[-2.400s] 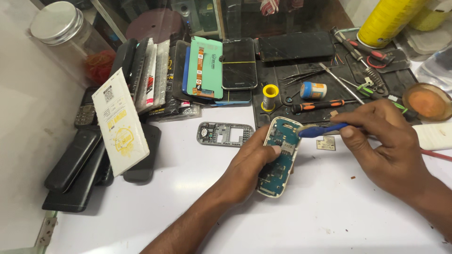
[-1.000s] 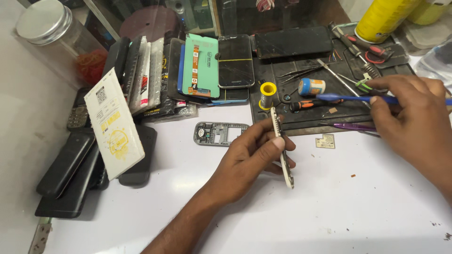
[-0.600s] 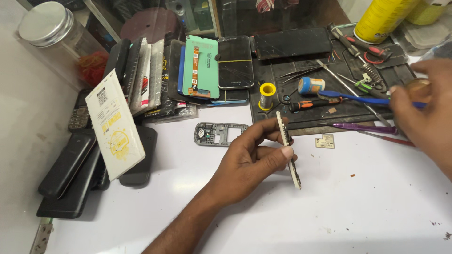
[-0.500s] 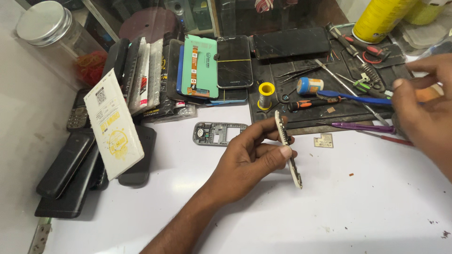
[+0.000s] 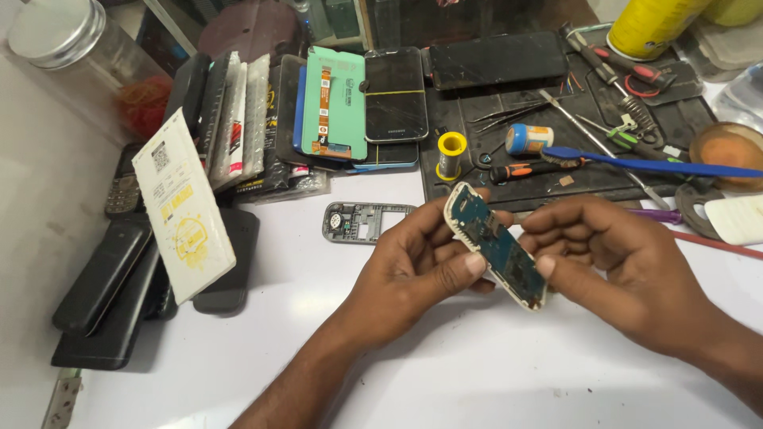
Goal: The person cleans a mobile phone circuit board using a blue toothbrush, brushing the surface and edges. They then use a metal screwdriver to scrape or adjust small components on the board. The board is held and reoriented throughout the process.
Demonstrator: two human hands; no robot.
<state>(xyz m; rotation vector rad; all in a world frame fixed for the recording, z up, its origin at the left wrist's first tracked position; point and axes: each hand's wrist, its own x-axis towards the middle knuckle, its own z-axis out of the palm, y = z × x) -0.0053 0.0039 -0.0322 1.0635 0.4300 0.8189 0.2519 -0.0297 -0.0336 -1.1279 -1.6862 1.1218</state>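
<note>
A matt blue circuit board [image 5: 497, 245] in a glossy white plastic frame, over a smooth white table [image 5: 477, 373].

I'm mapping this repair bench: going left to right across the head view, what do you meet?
Glass jar → white card → green phone panel → grey keypad frame → left hand → blue circuit board → right hand → brown dish.
</note>
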